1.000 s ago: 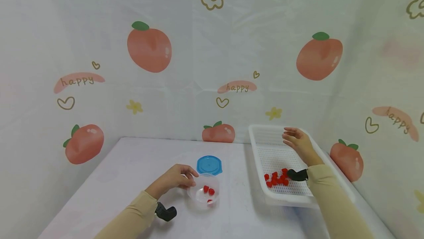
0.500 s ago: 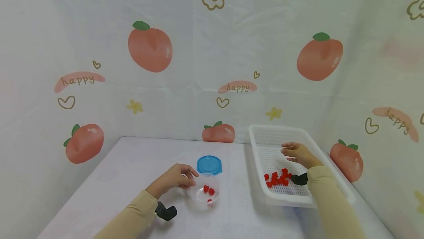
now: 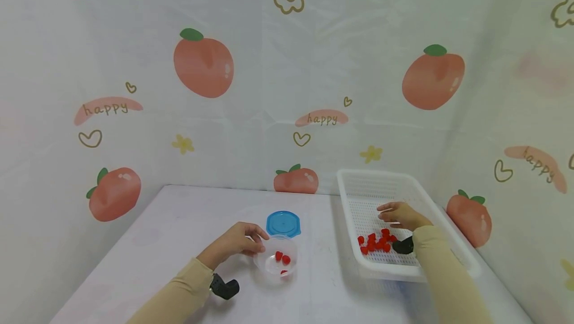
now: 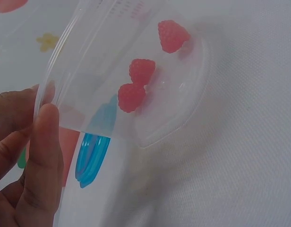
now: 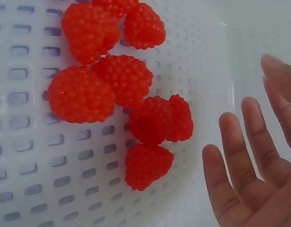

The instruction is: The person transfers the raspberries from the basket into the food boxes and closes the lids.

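My left hand [image 3: 236, 242] pinches the rim of a clear plastic tub [image 4: 84, 94] between thumb and fingers. Three raspberries [image 4: 132, 97] lie at the bottom of the tub. Over the white perforated basket [image 3: 347, 224], my right hand [image 3: 401, 215] hangs with fingers apart and holds nothing. Several raspberries [image 3: 378, 245] lie clustered in the basket's near left part, just below and left of that hand. In the right wrist view the fingertips [image 5: 212, 153] are apart from the closest raspberry [image 5: 148, 165].
A blue lid [image 3: 283, 223] lies on the white table [image 3: 197, 214] just behind the tub. The basket's raised walls stand at the right side of the table. A printed curtain [image 3: 251, 134] hangs behind, and another stretch runs along the right.
My right hand has come down into the basket, slightly left and closer to the raspberries. My left hand and the tub have stayed put.
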